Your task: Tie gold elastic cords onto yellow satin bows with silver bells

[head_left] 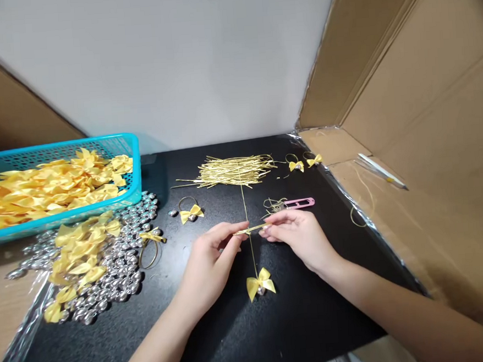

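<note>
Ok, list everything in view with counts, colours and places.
basket: 1, turquoise, left
basket bows: many, yellow, inside
beads: many, silver, beside basket
loose bows: several, yellow, on beads
looped bows: 4, yellow, two left, two right
long-corded bow: 1, yellow, near middle
cord bundle: 1, gold, far middle
small tool: 1, pink, centre-right
loose cords: some, gold, beside it
slim tool: 1, white, far right
table: 1, black, centre
wall: 1, grey, behind
cardboard: several, brown, both sides
left hand: 1, centre, pinching gold cord
right hand: 1, centre, pinching it

Head view, forward-down over black tabletop [221, 207]
</note>
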`<state>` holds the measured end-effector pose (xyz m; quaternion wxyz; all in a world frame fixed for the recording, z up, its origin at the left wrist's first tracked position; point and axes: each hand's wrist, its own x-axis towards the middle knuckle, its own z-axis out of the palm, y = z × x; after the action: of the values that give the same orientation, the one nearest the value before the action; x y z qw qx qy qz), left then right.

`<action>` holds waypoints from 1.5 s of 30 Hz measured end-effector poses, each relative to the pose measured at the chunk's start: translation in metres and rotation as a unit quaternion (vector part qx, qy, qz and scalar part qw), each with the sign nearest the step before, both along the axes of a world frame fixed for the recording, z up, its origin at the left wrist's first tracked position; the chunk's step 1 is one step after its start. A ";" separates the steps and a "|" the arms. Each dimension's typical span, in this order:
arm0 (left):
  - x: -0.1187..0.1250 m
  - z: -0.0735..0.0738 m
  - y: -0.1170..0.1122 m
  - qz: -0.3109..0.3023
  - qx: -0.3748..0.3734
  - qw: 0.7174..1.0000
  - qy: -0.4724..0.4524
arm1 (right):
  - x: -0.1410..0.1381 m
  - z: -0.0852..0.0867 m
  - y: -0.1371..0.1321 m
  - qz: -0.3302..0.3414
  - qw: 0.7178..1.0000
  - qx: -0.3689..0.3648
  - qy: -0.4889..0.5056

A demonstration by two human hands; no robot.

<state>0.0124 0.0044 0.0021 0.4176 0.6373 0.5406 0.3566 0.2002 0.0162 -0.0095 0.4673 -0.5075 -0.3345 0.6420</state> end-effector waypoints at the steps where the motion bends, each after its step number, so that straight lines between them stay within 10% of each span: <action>1: 0.001 -0.001 -0.001 -0.001 -0.018 1.000 -0.015 | 0.000 0.002 -0.001 -0.005 1.000 -0.009 0.013; 6: 0.011 -0.004 -0.007 0.020 -0.074 0.994 -0.073 | -0.004 0.007 -0.009 -0.011 0.993 -0.074 0.089; 21: 0.026 -0.002 -0.018 0.087 0.123 0.988 0.033 | -0.011 -0.001 -0.023 -0.024 0.973 -0.122 0.194; 33: 0.030 -0.003 -0.028 0.078 0.226 0.970 0.045 | -0.014 -0.006 -0.026 -0.039 0.983 -0.066 0.170; 45: 0.032 -0.006 -0.028 0.067 0.177 0.981 0.048 | -0.011 -0.002 -0.026 -0.067 0.996 0.042 0.049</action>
<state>0.0449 -0.0240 -0.0037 0.2470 0.6801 0.5297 0.4426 0.1887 -0.0097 -0.0114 0.5458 -0.4768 -0.3034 0.6187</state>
